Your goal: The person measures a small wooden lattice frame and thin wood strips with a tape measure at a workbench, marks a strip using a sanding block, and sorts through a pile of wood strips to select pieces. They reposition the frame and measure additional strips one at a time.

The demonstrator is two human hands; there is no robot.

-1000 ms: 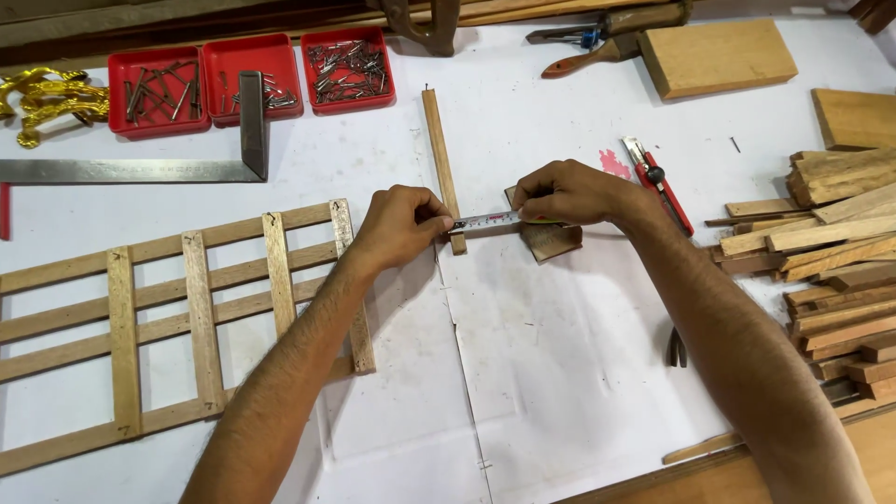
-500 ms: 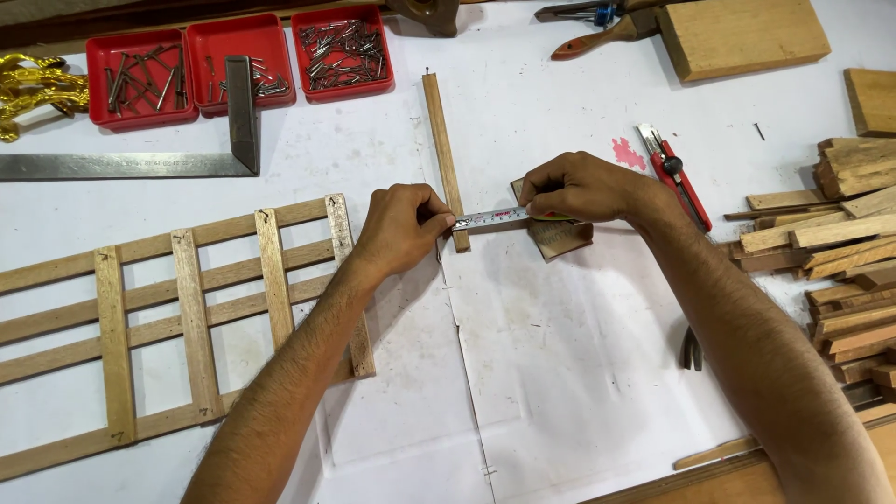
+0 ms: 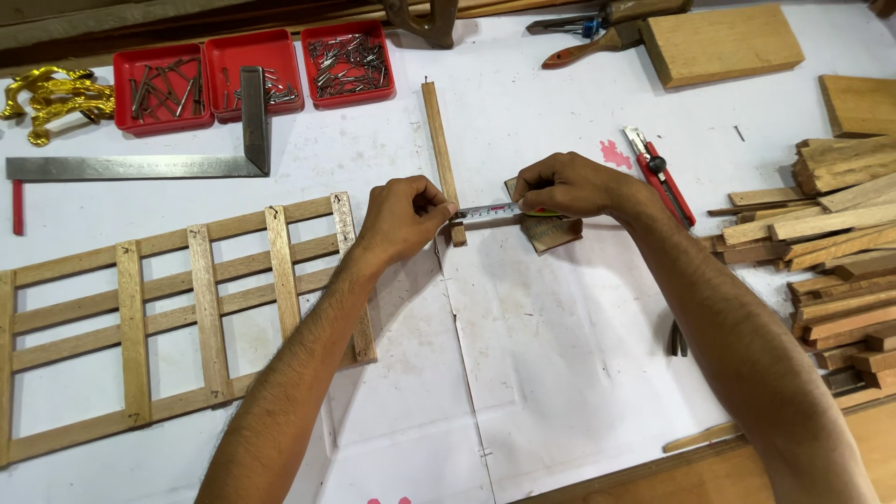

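**Hands pinching a tape across a wood strip**

Both hands are closed and work at the middle of the white-papered table (image 3: 579, 373). Left hand (image 3: 403, 219) is curled into a loose fist, thumb and forefinger pinched on the near end of a narrow metal tape (image 3: 487, 211), right at the lower end of a wood strip (image 3: 441, 149). Right hand (image 3: 571, 185) is closed over the tape's other end and presses it down onto a small dark wood block (image 3: 551, 231). Between the two hands the tape runs level, crossing the strip's lower end roughly at a right angle. The strip lies flat and runs away from the person toward the red trays (image 3: 252, 67).

Surroundings:
- Wooden lattice frame (image 3: 177, 317), flat, just left of the left forearm.
- Steel square (image 3: 140, 166) beyond the frame, its short arm pointing up toward the trays.
- Three red trays along the far edge hold nails and small metal parts.
- Gold ornament (image 3: 47, 98) at the far left corner.
- Red-handled knife (image 3: 661, 173) just right of the right wrist.
- Stacked offcuts (image 3: 831, 261) along the right edge.
- Thick board (image 3: 721, 42) at the far right.
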